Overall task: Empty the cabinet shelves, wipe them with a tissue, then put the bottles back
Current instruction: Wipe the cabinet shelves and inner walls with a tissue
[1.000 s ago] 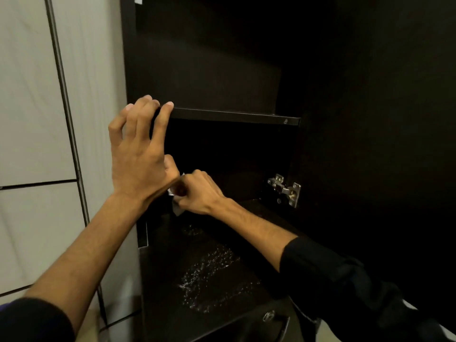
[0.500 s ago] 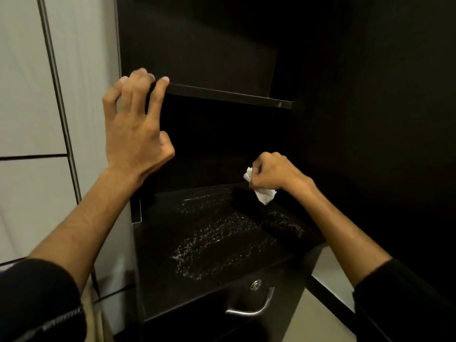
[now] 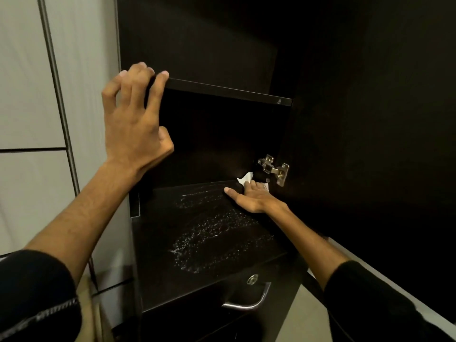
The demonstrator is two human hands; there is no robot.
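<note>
Head view: the dark wooden cabinet [image 3: 197,45] has two bare shelves in sight. The left hand [image 3: 133,122] curls its fingers over the upper shelf edge [image 3: 227,91]. On the wet lower shelf [image 3: 197,243], just beside the one metal hinge [image 3: 274,169], the right hand [image 3: 254,197] presses one crumpled white tissue [image 3: 245,180], fingers nearly straight.

We have our left hand [image 3: 134,119] raised on an outstretched arm, fingers [image 3: 158,92] curled over an edge, our right hand [image 3: 251,198] reaching forward lower down, flat, thumb stretched out left.
</note>
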